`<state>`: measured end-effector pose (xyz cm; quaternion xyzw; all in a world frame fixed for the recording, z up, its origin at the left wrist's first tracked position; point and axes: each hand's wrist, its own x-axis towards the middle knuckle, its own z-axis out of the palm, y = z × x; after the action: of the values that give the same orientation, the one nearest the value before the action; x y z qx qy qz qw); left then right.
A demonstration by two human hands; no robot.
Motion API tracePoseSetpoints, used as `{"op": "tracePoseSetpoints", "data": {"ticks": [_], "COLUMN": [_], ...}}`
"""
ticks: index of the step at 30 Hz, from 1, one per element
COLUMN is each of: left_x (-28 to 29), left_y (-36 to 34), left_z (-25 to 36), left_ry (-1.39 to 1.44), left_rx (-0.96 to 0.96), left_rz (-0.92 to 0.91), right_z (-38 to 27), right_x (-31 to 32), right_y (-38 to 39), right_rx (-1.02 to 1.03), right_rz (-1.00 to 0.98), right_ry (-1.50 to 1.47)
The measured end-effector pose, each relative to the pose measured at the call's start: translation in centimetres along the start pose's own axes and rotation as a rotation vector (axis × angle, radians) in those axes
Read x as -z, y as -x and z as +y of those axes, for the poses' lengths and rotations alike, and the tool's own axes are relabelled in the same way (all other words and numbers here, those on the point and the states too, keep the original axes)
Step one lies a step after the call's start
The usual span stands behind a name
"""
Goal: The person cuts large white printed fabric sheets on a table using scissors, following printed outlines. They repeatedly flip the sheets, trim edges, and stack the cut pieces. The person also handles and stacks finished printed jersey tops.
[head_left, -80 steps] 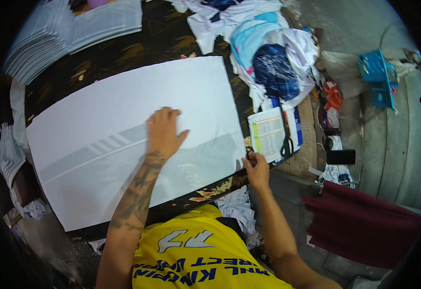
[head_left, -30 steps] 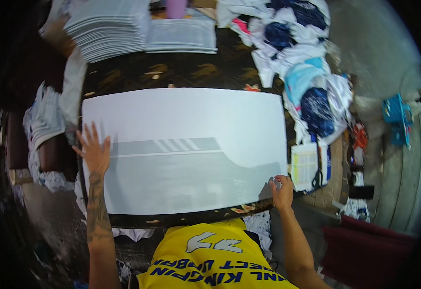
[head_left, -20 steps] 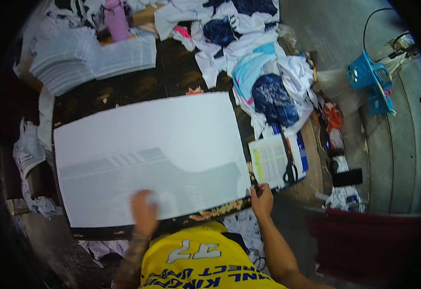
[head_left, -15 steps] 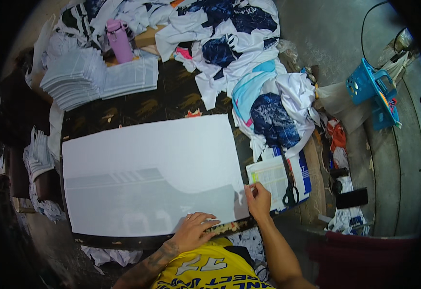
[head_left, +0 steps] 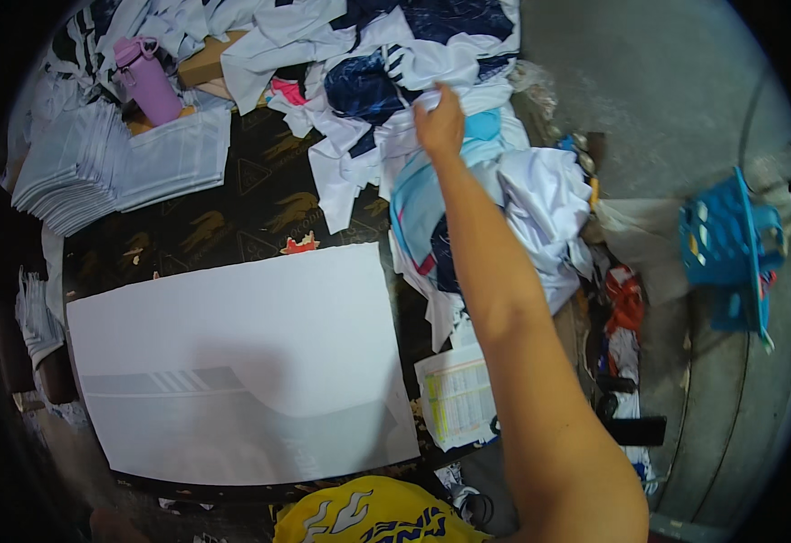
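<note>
My right arm stretches far forward over the table. My right hand (head_left: 441, 125) is at the heap of white and navy cloth pieces (head_left: 359, 89), its thumb and forefinger apart, over white cloth next to a light blue piece (head_left: 481, 127). Nothing shows held in it, though the other fingers are partly hidden. My left hand is not in view. In front of me a large white sheet (head_left: 232, 299) lies flat on the dark table (head_left: 259, 190), with a grey printed shape on its near half and a shadow across it.
A stack of folded pale sheets (head_left: 69, 167) and a purple bottle (head_left: 151, 86) stand at the back left. Printed papers (head_left: 457, 398) lie beside the white sheet, partly behind my arm. A blue plastic basket (head_left: 726, 240) is at the right, with a black phone-like slab (head_left: 635, 432) lower down.
My right hand has left the white sheet's near right corner and reached forward to the cloth heap. My left hand has left the sheet's near edge and gone out of view. The view has shifted.
</note>
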<state>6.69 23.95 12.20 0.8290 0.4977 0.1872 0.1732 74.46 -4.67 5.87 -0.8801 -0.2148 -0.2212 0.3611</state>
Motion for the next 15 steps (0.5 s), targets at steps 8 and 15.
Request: {"op": "tracePoseSetpoints", "data": {"ticks": [8,15], "left_x": [-0.2,3.3], "left_y": [-0.7,-2.9], "left_z": [-3.5,-1.7], "left_ry": [0.003,0.303], "left_rx": [0.002,-0.195], "left_rz": [-0.026,0.145], "right_z": [0.5,-18.6], "right_x": [1.6,22.3], "right_y": [-10.0,-14.7], "right_rx": [-0.022,0.521], "right_rz": [-0.279,-0.046], "right_ry": [0.491,-0.196]}}
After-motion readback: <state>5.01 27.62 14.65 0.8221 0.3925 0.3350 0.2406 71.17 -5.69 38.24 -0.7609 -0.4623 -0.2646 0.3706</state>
